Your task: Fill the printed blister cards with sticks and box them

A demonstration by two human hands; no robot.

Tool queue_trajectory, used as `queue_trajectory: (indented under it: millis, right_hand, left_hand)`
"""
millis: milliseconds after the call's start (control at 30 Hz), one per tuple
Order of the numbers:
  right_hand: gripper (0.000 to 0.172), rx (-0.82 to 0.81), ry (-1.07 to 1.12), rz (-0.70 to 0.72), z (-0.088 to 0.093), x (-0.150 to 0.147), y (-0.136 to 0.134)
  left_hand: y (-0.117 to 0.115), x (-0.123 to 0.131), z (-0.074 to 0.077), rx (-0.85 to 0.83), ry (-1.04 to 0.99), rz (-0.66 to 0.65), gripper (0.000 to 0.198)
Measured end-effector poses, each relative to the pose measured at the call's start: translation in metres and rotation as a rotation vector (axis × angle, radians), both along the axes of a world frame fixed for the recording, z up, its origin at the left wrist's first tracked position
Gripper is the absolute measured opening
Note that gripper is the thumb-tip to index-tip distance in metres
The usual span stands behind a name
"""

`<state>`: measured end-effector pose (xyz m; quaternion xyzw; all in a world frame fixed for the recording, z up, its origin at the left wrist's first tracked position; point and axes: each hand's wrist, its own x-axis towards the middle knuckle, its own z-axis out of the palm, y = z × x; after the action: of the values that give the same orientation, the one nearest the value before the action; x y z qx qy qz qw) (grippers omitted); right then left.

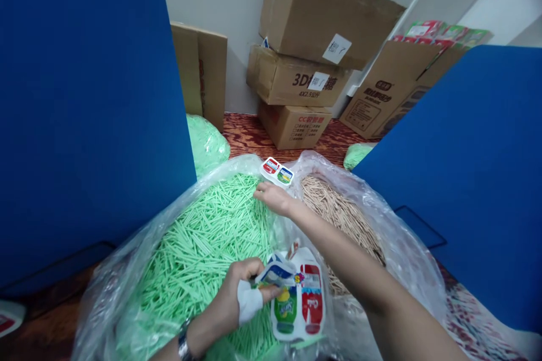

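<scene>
Near the bottom middle, my left hand (243, 290) grips a white twin plastic pack (311, 299) with red cola and green lemon-soda pictures. A crumpled printed flap stands up by its thumb. White tape wraps this hand, and a metal band is on the wrist. My right hand (275, 197) reaches over the inner edge of a heap of thin green sticks (207, 237). Its fingers are closed; whether a stick is between them I cannot make out. Just beyond lies another twin pack (277, 172), on the plastic between the two heaps.
A clear plastic bag (406, 254) surrounds a heap of brown sticks (339, 208) on the right. Blue panels (93, 124) rise on both sides. Stacked cardboard boxes (305, 79) stand by the wall, with another carton (381, 96) leaning at right. A green bag (207, 141) lies behind.
</scene>
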<state>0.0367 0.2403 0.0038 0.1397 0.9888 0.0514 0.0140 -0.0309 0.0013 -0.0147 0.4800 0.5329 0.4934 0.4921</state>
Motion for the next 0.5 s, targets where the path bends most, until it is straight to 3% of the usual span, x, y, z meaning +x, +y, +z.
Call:
queue_trajectory:
  millis: [267, 500]
  right_hand:
    - [0.012, 0.103, -0.138, 0.121, -0.002, -0.006, 0.013]
    - [0.014, 0.073, -0.128, 0.199, -0.013, -0.011, 0.028]
  left_hand:
    - [-0.001, -0.003, -0.007, -0.048, -0.023, -0.031, 0.022]
    - [-0.001, 0.0, -0.009, -0.031, -0.008, -0.012, 0.021]
